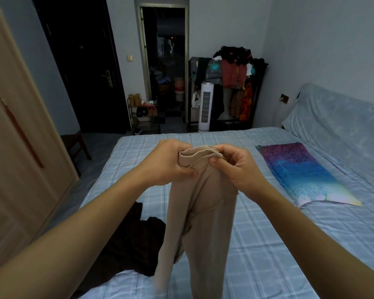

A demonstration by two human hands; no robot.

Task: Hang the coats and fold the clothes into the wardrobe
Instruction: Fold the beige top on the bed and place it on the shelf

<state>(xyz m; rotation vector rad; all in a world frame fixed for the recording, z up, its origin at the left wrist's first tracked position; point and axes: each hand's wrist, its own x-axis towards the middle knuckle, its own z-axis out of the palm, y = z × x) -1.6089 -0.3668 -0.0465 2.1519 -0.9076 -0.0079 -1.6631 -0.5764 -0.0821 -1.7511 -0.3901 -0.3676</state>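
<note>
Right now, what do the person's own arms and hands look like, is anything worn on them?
Both arms are bare from the lower edge of the view up to the wrists: no sleeves, cuffs or gloves show. The left hand and the right hand carry no visible rings, watch, bracelet or bandage. The one clearly visible nail, on the right thumb, looks short and unpainted. Anything above the forearms lies outside the picture.

We lose the beige tights (200, 223) at the bottom edge, their lower ends blurred; the dark garment (134, 251) beside them is perhaps trousers, partly hidden.

Beige tights (203, 212) hang upright above the bed (268, 244).
</note>
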